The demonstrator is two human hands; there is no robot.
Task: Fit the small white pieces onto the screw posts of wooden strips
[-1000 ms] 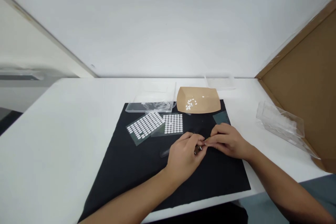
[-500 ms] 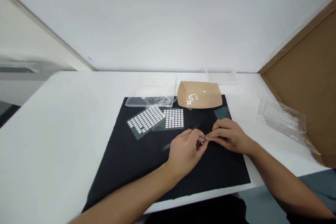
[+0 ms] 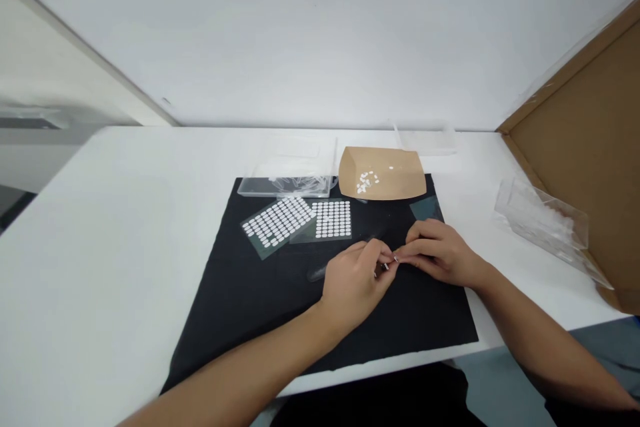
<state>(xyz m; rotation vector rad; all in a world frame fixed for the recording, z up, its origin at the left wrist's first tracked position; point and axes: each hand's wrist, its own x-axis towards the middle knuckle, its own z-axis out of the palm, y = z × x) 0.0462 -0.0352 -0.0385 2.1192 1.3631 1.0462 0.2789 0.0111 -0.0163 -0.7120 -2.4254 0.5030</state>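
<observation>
Pinches a tiny piece (image 3: 386, 267) between left hand (image 3: 353, 283) and right hand (image 3: 440, 255), fingertips of both closed together on it. Looks pale and glinting, darker at one end; too small to tell more. Held just above the black mat (image 3: 240, 300), right of its middle. Along the mat's far edge: dotted sheets (image 3: 277, 223), brown paper tray (image 3: 395, 177) holding white bits, clear box (image 3: 287, 183).
</observation>
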